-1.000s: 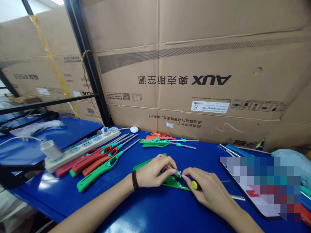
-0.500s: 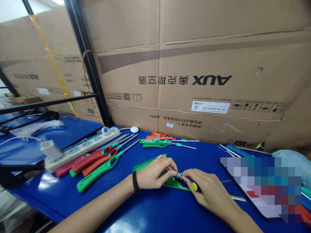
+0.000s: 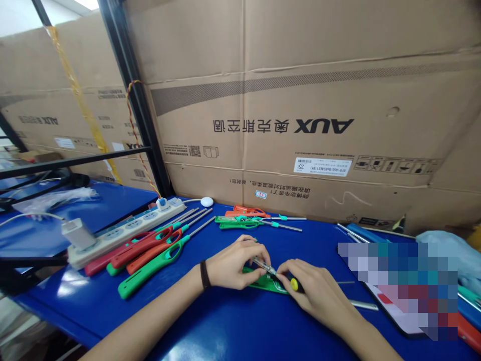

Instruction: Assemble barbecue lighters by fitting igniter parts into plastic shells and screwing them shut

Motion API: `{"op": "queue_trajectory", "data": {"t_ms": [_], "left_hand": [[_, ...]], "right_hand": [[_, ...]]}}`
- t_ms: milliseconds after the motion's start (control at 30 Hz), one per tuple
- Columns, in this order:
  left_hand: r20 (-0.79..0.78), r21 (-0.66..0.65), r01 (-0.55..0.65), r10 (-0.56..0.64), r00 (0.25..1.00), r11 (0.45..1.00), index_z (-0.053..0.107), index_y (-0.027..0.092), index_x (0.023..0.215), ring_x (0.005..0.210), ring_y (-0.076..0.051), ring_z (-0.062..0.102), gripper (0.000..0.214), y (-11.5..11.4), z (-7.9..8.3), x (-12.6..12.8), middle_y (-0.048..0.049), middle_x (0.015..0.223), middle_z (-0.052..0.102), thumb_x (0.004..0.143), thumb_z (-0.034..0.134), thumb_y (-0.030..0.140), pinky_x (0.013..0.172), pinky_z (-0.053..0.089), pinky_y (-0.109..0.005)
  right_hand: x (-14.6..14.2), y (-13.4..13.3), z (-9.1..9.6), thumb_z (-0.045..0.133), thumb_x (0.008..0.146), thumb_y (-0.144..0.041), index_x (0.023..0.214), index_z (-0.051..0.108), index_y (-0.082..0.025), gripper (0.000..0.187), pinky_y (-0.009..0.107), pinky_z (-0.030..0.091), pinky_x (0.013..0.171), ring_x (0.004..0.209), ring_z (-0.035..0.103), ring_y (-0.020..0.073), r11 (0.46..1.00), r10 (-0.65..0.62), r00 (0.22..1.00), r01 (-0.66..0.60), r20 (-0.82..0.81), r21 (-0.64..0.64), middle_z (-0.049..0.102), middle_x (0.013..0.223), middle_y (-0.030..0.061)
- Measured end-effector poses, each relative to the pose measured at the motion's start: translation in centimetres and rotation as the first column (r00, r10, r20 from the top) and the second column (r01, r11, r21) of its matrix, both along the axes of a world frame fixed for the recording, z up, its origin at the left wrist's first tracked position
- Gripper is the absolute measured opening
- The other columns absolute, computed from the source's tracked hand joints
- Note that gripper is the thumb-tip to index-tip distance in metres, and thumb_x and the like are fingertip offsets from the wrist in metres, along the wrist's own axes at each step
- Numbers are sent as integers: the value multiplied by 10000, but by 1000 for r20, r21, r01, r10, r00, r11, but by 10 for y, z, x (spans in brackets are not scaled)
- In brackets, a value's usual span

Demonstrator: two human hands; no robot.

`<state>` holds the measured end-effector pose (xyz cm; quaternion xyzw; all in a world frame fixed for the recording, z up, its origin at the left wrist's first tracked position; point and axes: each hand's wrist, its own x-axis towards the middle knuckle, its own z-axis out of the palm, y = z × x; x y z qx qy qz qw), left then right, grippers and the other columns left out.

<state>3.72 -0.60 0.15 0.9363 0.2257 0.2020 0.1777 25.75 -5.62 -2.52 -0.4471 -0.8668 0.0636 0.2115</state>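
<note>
My left hand (image 3: 240,263) is closed, with thumb and fingers pinching a small clear plastic part (image 3: 263,264) that has a pale metallic end. At that end, the thumb and forefinger of my right hand (image 3: 310,283) press together. A screwdriver (image 3: 294,285) with a black handle and yellow butt is tucked in my right hand; its shaft is mostly hidden. Under both hands lies an opened green lighter casing half (image 3: 265,286), with a white wire and dark parts in it. My fingers cover much of the casing.
Several long-nosed lighters in red and green (image 3: 150,265) lie beside a white power strip (image 3: 128,230) at left. Opened lighters (image 3: 248,220) rest farther back. A large cardboard box (image 3: 281,100) walls the rear. A blurred-out flat object (image 3: 406,286) lies at right.
My left hand has shifted slightly, and the green casing piece that showed behind it is now hidden. The clear part is more visible between my hands. The view has moved slightly.
</note>
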Motion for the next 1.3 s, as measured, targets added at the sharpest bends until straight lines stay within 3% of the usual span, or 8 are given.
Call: {"op": "queue_trajectory", "data": {"t_ms": [167,467,633,1000,1167,1300], "left_hand": [[-59,-62,-7,3,998,998,631,207,968,727,-116,618,150,1,1,-3,26,821,679,824,605,241,1029,242,-343],[-113,-55,-25,18,993,998,672,210,824,682,-128,613,165,3,-5,-4,49,723,675,667,724,204,1015,257,-364],[-107,-33,-22,18,994,999,673,211,817,682,-131,614,173,4,-6,-3,46,699,662,697,741,316,1005,270,-371],[-74,32,12,-9,997,999,700,221,850,751,-133,598,111,2,-5,0,25,759,687,784,704,310,966,291,-318],[-62,-57,9,-12,998,998,725,224,809,770,-137,591,84,9,-10,0,15,758,676,781,715,303,843,352,-273],[-51,-116,21,-27,998,993,731,216,802,698,-129,564,140,13,-17,1,16,700,662,781,708,352,693,374,-233]], "right_hand": [[-3,-2,1,490,913,-191,898,539,-246,75,249,407,638,766,604,145,1000,6,1000,-6,-9,-7,636,859,-33],[-4,-6,8,506,910,-241,908,589,-249,83,231,437,619,763,613,138,1000,24,1000,-24,-6,-13,629,861,-17],[-3,-6,10,496,910,-224,875,597,-246,109,223,427,579,731,617,129,1000,21,1000,-21,-1,20,630,859,-17],[-3,-7,9,522,893,-208,910,614,-253,104,218,425,571,699,612,121,999,27,999,-28,20,24,629,865,-22],[-3,-7,5,546,889,-251,1064,622,-311,200,213,442,570,649,622,112,999,40,999,-41,19,26,635,915,-13],[-4,-6,3,574,873,-265,1060,638,-322,206,213,451,571,647,626,114,1000,24,999,-25,39,17,631,924,-17]]}}
